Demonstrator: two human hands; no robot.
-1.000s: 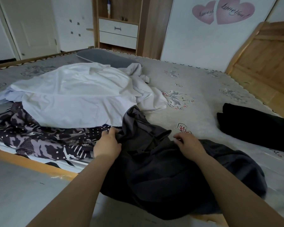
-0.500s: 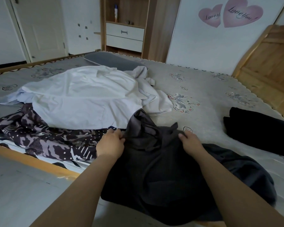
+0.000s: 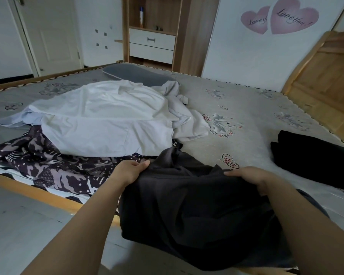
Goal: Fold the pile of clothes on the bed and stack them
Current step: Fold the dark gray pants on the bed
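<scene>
A dark grey garment [image 3: 187, 205] lies crumpled at the near edge of the bed, part of it hanging over the frame. My left hand [image 3: 130, 170] grips its upper left edge and my right hand [image 3: 248, 175] grips its upper right edge. To the left spreads a pile: a white shirt [image 3: 99, 120] on top of a dark camouflage-patterned garment [image 3: 54, 167]. A folded black garment [image 3: 314, 161] rests on the bed at the right.
The bed [image 3: 246, 120] has a grey patterned mattress cover and a wooden frame, with a wooden headboard [image 3: 326, 80] at the right. A grey pillow [image 3: 135, 74] lies at the far side. A wooden shelf unit with drawers [image 3: 152, 38] stands behind. Floor lies at lower left.
Both hands have shifted apart along the dark grey garment's top edge and pulled it toward me, spreading it wider. The pile and black garment have not moved.
</scene>
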